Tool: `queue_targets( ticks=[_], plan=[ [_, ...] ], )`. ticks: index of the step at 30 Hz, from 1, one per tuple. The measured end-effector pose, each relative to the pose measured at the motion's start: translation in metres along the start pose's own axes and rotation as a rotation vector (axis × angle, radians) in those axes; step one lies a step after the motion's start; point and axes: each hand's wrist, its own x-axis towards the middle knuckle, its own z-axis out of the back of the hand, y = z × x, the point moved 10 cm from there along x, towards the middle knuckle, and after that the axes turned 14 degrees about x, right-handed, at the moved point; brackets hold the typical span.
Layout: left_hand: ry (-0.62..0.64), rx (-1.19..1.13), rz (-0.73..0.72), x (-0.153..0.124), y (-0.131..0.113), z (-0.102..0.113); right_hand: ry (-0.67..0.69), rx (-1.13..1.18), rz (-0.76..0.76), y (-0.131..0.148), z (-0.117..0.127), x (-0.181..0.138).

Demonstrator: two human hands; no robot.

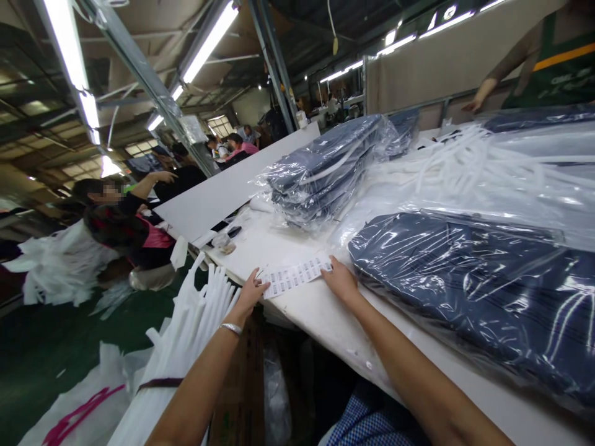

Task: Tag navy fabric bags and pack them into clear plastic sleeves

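A white strip of barcode stickers (296, 275) lies near the front edge of the white table (325, 316). My left hand (251, 291) pinches the strip's left end. My right hand (341, 280) rests on its right end with fingers pressed on the paper. Just right of my right hand lies a dark blue folded garment in a clear plastic bag (483, 291). A stack of bagged blue garments (325, 167) stands farther back on the table.
Loose clear plastic bags (474, 167) cover the table's far right. A bundle of white bags (195, 328) stands left of the table edge. A seated person (125, 229) works at left. Another person in a green apron (548, 62) stands at the upper right.
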Motion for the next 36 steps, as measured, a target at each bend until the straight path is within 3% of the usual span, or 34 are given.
queue_targets(
  ticks=[6, 11, 15, 18, 21, 24, 28, 31, 36],
  plan=[
    [0.096, -0.130, -0.066, -0.010, -0.005, -0.008, -0.013, 0.065, 0.008, -0.004, -0.001, 0.002],
    [0.019, -0.153, -0.154, -0.024, -0.026, 0.007, -0.025, 0.104, 0.091, -0.004, 0.007, -0.018],
    [-0.113, -0.103, -0.284, -0.045, -0.072, 0.036, -0.143, 0.080, 0.378, 0.035, 0.032, -0.045],
    [-0.116, -0.053, -0.396, -0.068, -0.123, 0.051, -0.058, 0.054, 0.630, 0.081, 0.036, -0.067],
    [-0.021, 0.023, -0.572, -0.096, -0.185, 0.054, 0.064, 0.099, 0.730, 0.113, 0.041, -0.081],
    [0.034, 0.076, -0.690, -0.117, -0.236, 0.054, 0.217, 0.260, 0.639, 0.119, 0.048, -0.088],
    [0.086, 0.108, -0.727, -0.103, -0.267, 0.038, 0.464, 0.606, 0.277, 0.086, 0.039, -0.110],
    [0.169, 0.297, -0.758, -0.069, -0.265, -0.006, 0.444, 0.838, 0.034, 0.048, 0.029, -0.133],
    [0.219, 0.507, -0.788, -0.009, -0.234, -0.092, 0.297, 1.044, -0.261, -0.012, 0.008, -0.160]
  ],
)
